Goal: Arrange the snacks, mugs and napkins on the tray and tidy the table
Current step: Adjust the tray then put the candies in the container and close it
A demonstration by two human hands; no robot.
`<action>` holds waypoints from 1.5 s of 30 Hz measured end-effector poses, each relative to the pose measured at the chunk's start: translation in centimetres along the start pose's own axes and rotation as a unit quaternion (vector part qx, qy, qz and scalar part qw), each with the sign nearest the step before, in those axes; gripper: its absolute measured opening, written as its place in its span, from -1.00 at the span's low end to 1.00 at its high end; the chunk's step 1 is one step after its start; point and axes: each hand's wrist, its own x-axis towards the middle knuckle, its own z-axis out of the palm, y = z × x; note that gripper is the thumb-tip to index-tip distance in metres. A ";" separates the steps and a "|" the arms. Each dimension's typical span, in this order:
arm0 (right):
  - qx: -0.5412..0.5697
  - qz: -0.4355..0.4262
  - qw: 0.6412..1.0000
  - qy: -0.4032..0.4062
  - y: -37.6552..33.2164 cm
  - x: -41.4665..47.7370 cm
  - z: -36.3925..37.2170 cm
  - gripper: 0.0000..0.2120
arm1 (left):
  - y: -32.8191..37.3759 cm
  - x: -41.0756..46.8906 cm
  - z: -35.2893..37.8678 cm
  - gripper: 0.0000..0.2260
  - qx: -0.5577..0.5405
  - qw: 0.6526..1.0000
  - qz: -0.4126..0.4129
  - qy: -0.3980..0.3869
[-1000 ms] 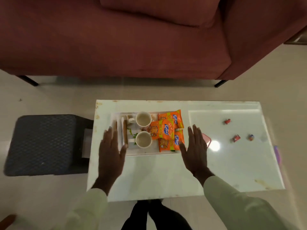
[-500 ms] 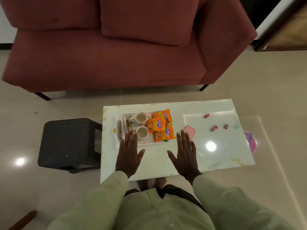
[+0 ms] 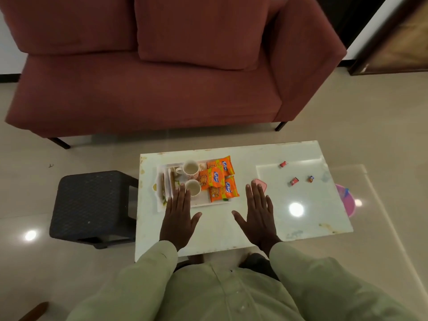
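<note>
A white tray [image 3: 203, 203] sits on the left part of the white table [image 3: 217, 230]. On it stand two cream mugs, one at the back [image 3: 191, 168] and one at the front [image 3: 194, 188], with folded napkins [image 3: 167, 184] to their left and three orange snack packets [image 3: 218, 178] to their right. My left hand [image 3: 179, 218] is flat with fingers spread, its fingertips over the tray's front edge beside the front mug. Flat and spread too, my right hand [image 3: 258, 214] hovers right of the tray. Neither holds anything.
A pink flat object [image 3: 261, 183] lies just beyond my right fingertips. Three small wrapped candies [image 3: 294, 181] are scattered on the table's right part. A dark stool [image 3: 92, 205] stands left of the table, a maroon sofa [image 3: 162, 77] behind it, a pink object [image 3: 347, 202] past the right edge.
The view has pulled back and up, so table and tray look smaller. Both hands have drawn back from beside the tray toward the table's front, still flat and empty.
</note>
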 end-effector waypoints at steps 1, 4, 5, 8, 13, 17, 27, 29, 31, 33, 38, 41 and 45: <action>0.001 -0.002 1.000 0.001 0.8 0.0 -0.3 -0.20 | 0.4 0.1 0.1 -0.31 0.003 1.000 -0.002 0.000; 0.003 -0.004 1.000 0.003 3.9 0.2 -1.7 -0.19 | 2.4 0.7 0.6 -0.30 0.011 1.000 -0.007 0.003; 0.003 -0.004 1.000 0.000 5.2 0.3 -2.2 -0.19 | 3.3 1.1 1.0 -0.29 0.011 1.000 -0.006 0.001; -0.002 -0.016 1.000 -0.002 9.4 0.5 -3.6 -0.19 | 6.8 2.3 2.2 -0.29 0.008 1.000 -0.006 0.004; -0.002 -0.039 0.999 0.003 18.0 0.5 -5.9 -0.16 | 15.7 3.8 4.6 -0.29 -0.042 0.998 -0.030 0.019; -0.015 -0.047 0.999 -0.002 23.6 1.1 -8.0 -0.14 | 22.3 4.3 6.3 -0.28 -0.070 0.996 -0.041 0.022; 0.032 -0.036 0.999 0.002 27.1 1.0 -8.8 -0.10 | 26.3 4.5 7.5 -0.26 -0.102 0.994 -0.047 0.002; 0.040 -0.029 0.999 0.005 27.5 1.4 -7.7 -0.09 | 26.4 4.6 8.8 -0.24 -0.112 0.993 -0.045 -0.009; 0.048 -0.022 0.999 0.008 28.4 1.9 -5.9 -0.08 | 26.4 4.8 10.8 -0.23 -0.123 0.991 -0.048 -0.025; 0.047 -0.013 0.999 0.014 29.5 2.5 -3.6 -0.08 | 26.4 5.1 13.0 -0.22 -0.125 0.990 -0.055 -0.037; 0.045 0.025 0.999 -0.014 32.5 4.3 4.0 -0.07 | 25.4 6.6 20.3 -0.16 -0.156 0.981 -0.081 -0.084; 0.055 0.051 0.997 -0.008 34.3 6.0 9.2 -0.07 | 24.8 7.8 25.8 -0.08 -0.188 0.972 -0.093 -0.107; 0.092 0.101 0.990 0.018 36.2 8.6 15.5 -0.02 | 25.1 9.2 32.1 0.11 -0.183 0.965 -0.140 -0.129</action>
